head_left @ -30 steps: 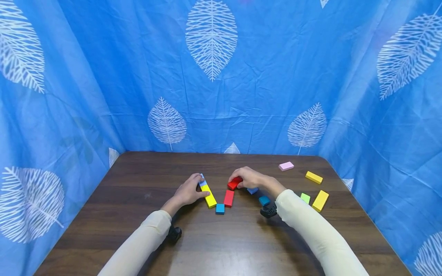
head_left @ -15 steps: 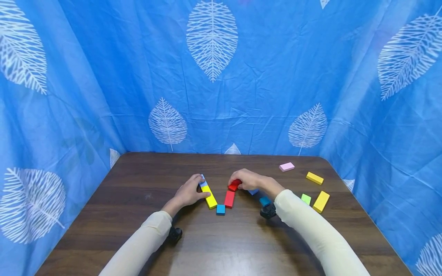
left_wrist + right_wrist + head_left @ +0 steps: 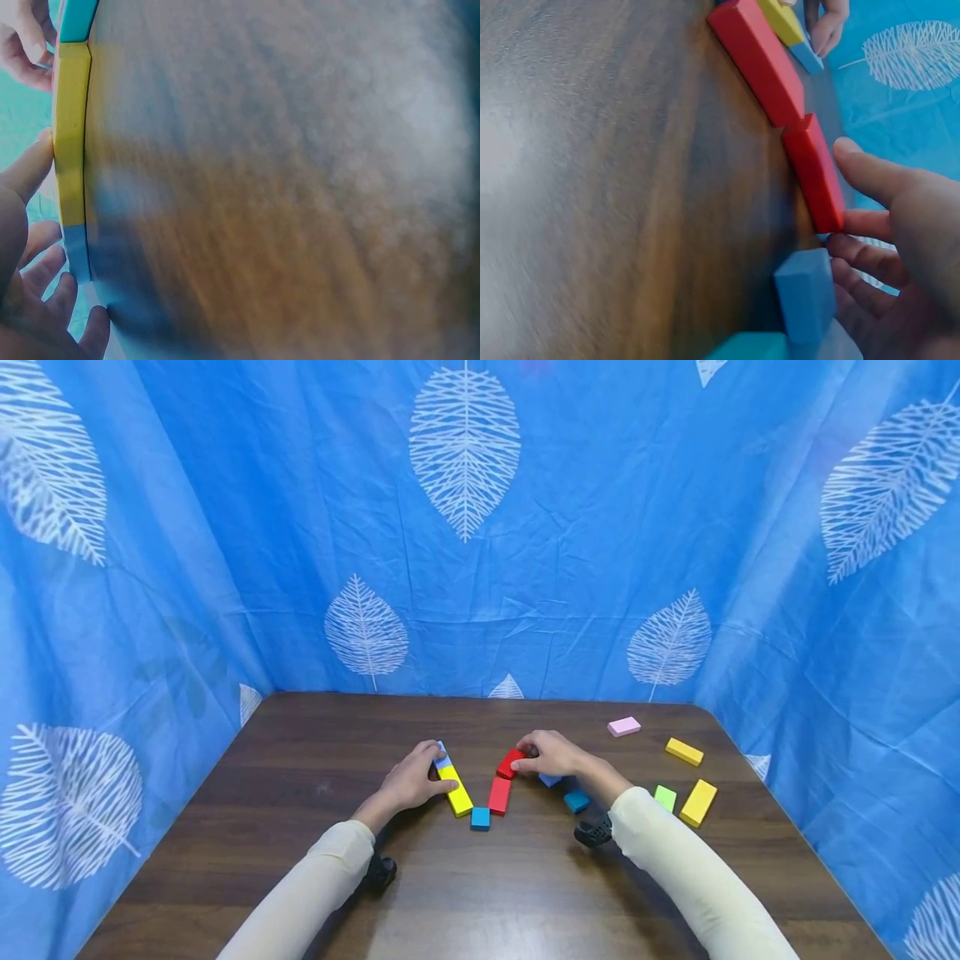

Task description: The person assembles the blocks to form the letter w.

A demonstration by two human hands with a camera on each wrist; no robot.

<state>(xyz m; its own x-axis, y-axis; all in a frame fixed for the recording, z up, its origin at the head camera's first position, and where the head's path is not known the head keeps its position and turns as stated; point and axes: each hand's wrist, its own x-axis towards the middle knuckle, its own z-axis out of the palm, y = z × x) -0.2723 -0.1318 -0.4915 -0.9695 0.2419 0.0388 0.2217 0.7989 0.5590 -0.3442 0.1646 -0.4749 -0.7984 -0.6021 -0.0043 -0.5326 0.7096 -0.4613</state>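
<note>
My left hand [image 3: 408, 781] rests along a slanted row made of a light blue block [image 3: 77, 251] and a long yellow block [image 3: 459, 800]. Its thumb touches the yellow one; its spread fingers lie by the light blue end. A small teal block [image 3: 480, 818] sits at the row's near end. Right of that, a red block [image 3: 499, 796] leads up to a second red block [image 3: 509, 764], set at an angle and meeting it at a corner. My right hand [image 3: 553, 755] is beside this second red block, index finger at its end, thumb close to its upper edge.
Under and beside the right hand lie a blue block [image 3: 550, 780] and another teal block [image 3: 577, 801]. Farther right on the wooden table [image 3: 225, 877] are a green block [image 3: 664, 797], yellow blocks [image 3: 698, 802] and a pink block [image 3: 624, 727]. A blue leaf-print curtain [image 3: 570, 527] surrounds the table.
My right hand has loosened from the farther red block and shifted slightly right, leaving more of that block uncovered. The left hand stays in place on its row.
</note>
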